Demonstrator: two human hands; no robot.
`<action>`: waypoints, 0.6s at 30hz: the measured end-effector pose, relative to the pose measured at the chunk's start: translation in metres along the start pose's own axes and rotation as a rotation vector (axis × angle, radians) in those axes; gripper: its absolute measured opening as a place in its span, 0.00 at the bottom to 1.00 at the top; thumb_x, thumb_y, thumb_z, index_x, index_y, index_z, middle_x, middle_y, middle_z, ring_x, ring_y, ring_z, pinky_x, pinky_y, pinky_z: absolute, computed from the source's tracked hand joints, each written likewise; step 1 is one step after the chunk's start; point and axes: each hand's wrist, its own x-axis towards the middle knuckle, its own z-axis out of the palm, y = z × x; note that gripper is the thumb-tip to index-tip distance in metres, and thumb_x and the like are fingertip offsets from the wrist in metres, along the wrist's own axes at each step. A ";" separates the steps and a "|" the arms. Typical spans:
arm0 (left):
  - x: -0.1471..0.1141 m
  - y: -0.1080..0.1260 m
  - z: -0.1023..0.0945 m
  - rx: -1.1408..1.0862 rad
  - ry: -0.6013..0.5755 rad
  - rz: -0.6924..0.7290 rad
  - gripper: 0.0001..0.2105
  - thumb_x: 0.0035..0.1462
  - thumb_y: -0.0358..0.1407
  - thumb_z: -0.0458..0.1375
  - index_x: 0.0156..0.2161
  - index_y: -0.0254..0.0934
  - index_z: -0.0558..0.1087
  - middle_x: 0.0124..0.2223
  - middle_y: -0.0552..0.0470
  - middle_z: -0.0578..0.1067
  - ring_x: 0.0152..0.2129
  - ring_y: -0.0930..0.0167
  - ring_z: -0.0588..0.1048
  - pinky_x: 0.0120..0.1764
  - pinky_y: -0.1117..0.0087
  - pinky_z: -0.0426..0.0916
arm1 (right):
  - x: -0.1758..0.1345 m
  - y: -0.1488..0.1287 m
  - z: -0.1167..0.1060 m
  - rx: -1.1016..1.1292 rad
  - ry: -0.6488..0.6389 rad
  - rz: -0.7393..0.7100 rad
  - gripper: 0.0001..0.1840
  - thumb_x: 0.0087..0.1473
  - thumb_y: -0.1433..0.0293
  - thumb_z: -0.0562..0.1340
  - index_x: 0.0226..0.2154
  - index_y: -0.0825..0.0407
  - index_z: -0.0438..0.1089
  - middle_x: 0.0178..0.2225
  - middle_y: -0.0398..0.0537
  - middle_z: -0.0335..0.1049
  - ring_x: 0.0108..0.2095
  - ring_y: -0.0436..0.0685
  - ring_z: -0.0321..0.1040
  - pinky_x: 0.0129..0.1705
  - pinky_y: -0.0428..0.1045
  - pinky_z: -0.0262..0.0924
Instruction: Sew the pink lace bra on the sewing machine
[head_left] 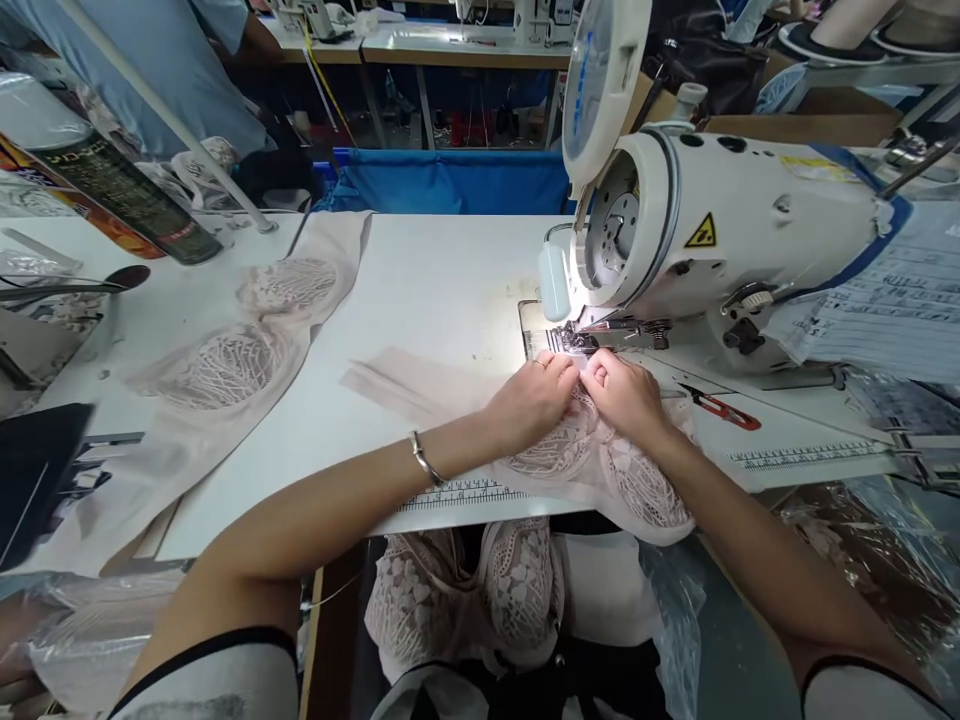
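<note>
A pale pink lace bra (559, 445) lies under both hands at the front of the sewing machine (720, 200), one cup hanging over the table's front edge. My left hand (534, 400) pinches the bra's upper edge just before the presser foot (574, 338). Close beside it, my right hand (624, 398) is closed on the same edge, the fingertips of both hands almost meeting. A sheer wing of the fabric (409, 385) stretches left across the white table. The fingers partly hide the edge they grip.
Another pink lace bra (232, 370) lies along the table's left side. Red-handled thread snips (724, 408) rest right of my hands. A spray can (120, 180) leans at the back left, near a seated person in blue (165, 70). More lace cups (465, 590) lie on my lap.
</note>
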 end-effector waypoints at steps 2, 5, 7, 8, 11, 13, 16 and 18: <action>-0.001 0.008 0.006 0.169 0.003 0.014 0.19 0.68 0.35 0.45 0.53 0.20 0.68 0.55 0.30 0.71 0.52 0.56 0.70 0.53 0.55 0.66 | -0.003 0.000 -0.001 0.002 0.004 -0.020 0.11 0.55 0.65 0.58 0.24 0.49 0.58 0.23 0.44 0.65 0.25 0.53 0.56 0.28 0.48 0.43; -0.006 0.014 0.015 0.255 -0.005 0.037 0.24 0.69 0.37 0.42 0.58 0.13 0.63 0.58 0.25 0.68 0.58 0.53 0.66 0.60 0.52 0.59 | -0.006 -0.002 -0.002 -0.023 -0.002 -0.039 0.15 0.56 0.64 0.56 0.22 0.49 0.53 0.23 0.43 0.63 0.25 0.53 0.54 0.28 0.48 0.43; -0.009 0.014 0.018 0.215 0.010 0.022 0.24 0.69 0.36 0.42 0.59 0.15 0.63 0.59 0.26 0.68 0.58 0.54 0.66 0.61 0.52 0.57 | -0.007 -0.003 -0.001 -0.033 0.006 -0.058 0.14 0.57 0.64 0.55 0.23 0.49 0.52 0.24 0.44 0.63 0.25 0.53 0.54 0.28 0.48 0.44; -0.009 0.013 0.019 0.185 0.018 0.014 0.24 0.69 0.37 0.42 0.59 0.16 0.63 0.59 0.26 0.68 0.59 0.55 0.66 0.61 0.52 0.58 | -0.007 -0.003 0.000 -0.039 0.011 -0.067 0.14 0.57 0.65 0.55 0.23 0.49 0.53 0.24 0.44 0.63 0.25 0.53 0.54 0.28 0.48 0.44; -0.008 0.010 0.018 0.148 0.017 0.021 0.26 0.69 0.39 0.43 0.59 0.15 0.63 0.60 0.26 0.67 0.59 0.55 0.65 0.61 0.52 0.58 | -0.007 -0.001 0.001 -0.056 0.027 -0.078 0.11 0.59 0.64 0.54 0.26 0.49 0.57 0.24 0.44 0.64 0.24 0.54 0.57 0.28 0.48 0.45; -0.006 0.009 0.015 0.173 0.003 0.047 0.26 0.69 0.40 0.42 0.58 0.15 0.64 0.59 0.26 0.68 0.58 0.54 0.66 0.60 0.52 0.58 | -0.007 0.001 0.003 -0.052 0.032 -0.082 0.11 0.60 0.63 0.54 0.28 0.49 0.58 0.23 0.44 0.65 0.23 0.54 0.59 0.28 0.48 0.46; -0.003 0.009 0.011 0.217 -0.010 0.081 0.26 0.69 0.39 0.41 0.56 0.16 0.67 0.55 0.26 0.71 0.54 0.54 0.68 0.58 0.52 0.60 | -0.007 0.004 0.005 -0.032 0.045 -0.099 0.12 0.61 0.61 0.54 0.29 0.49 0.59 0.23 0.45 0.67 0.23 0.55 0.63 0.28 0.48 0.48; -0.003 0.009 0.010 0.236 0.001 0.091 0.26 0.69 0.39 0.41 0.55 0.15 0.68 0.54 0.26 0.72 0.54 0.55 0.69 0.58 0.53 0.59 | -0.008 0.005 0.006 -0.031 0.055 -0.112 0.12 0.62 0.61 0.54 0.30 0.50 0.60 0.22 0.45 0.67 0.23 0.56 0.64 0.28 0.48 0.49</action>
